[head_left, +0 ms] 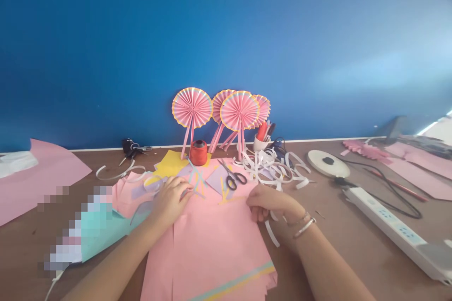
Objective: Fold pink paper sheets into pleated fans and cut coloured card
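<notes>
Pink paper sheet flat on tabletop, front centre. Right hand at its right edge — fingers pinched shut on the paper. Left hand on the top left corner, fingers curled down; gripping or only pressing, cannot tell. Scissors just beyond — red thread spool and paper fans farther back.

A brown wooden table runs along the wall. At its near middle lies a stack of pink paper, with a teal sheet just left of it. Behind them lie yellow paper, scissors, a red spool of thread and curled white paper strips. A white power strip lies at the right.
</notes>
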The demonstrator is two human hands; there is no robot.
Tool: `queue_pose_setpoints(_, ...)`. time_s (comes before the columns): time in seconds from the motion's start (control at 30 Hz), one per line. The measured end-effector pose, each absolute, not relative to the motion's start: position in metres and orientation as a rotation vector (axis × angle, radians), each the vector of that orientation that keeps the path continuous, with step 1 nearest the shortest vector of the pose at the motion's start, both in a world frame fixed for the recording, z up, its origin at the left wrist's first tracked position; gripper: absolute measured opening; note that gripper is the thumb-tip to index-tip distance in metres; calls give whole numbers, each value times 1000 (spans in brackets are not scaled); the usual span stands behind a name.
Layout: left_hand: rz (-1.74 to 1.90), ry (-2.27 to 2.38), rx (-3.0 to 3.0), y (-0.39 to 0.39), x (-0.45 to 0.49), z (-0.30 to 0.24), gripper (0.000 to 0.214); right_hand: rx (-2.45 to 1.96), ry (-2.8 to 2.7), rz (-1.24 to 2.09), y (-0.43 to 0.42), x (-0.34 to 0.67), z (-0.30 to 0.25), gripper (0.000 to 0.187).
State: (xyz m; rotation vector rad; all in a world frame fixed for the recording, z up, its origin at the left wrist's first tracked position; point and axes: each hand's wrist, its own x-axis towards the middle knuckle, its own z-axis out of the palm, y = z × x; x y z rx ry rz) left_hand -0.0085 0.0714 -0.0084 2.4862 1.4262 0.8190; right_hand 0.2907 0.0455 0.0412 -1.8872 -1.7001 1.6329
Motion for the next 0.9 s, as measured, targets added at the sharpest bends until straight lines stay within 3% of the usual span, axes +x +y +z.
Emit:
queue_pose_setpoints(0.33, 894, 1564, 2459, 77, -13, -19, 18, -1791, -1643, 1742, 46, 296, 32, 13)
queue_pose_setpoints(0.9, 947, 1566, 2435, 82, -15, -20, 17, -1921, -1786, 1426, 50, 292, 32, 4)
